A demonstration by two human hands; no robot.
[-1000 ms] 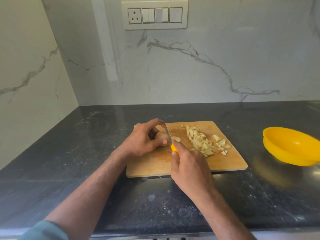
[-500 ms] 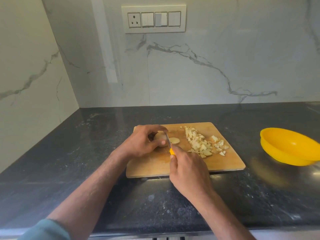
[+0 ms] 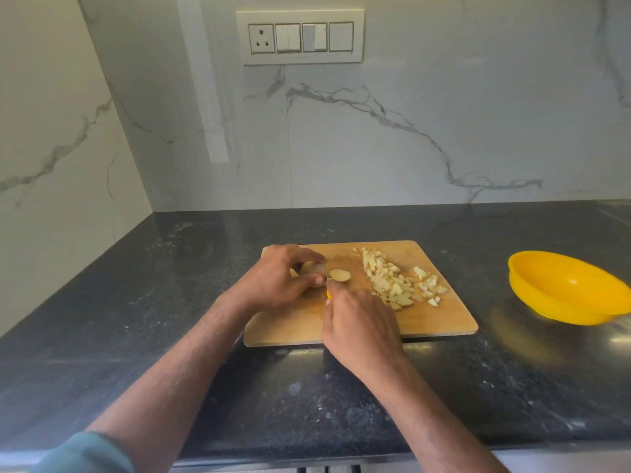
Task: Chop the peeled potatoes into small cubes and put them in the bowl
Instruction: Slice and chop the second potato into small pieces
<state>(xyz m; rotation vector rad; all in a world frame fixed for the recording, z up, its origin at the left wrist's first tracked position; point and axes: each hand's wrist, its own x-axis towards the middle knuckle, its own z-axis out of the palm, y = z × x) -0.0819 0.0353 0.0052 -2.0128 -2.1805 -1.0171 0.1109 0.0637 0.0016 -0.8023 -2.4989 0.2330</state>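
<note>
On the wooden cutting board my left hand grips a peeled potato, mostly hidden under its fingers. My right hand holds a knife with a yellow handle; its thin blade stands against the potato's cut face. One round slice lies flat just right of the blade. A heap of small potato cubes covers the board's right half. The yellow bowl sits on the counter to the right, with nothing seen inside.
The board lies on a dark stone countertop that runs into a corner of marble walls. A switch panel is mounted on the back wall. The counter's front edge is close below my forearms.
The blade has come down through the potato, and a round slice now lies flat beside it. Both hands stay in place on the board.
</note>
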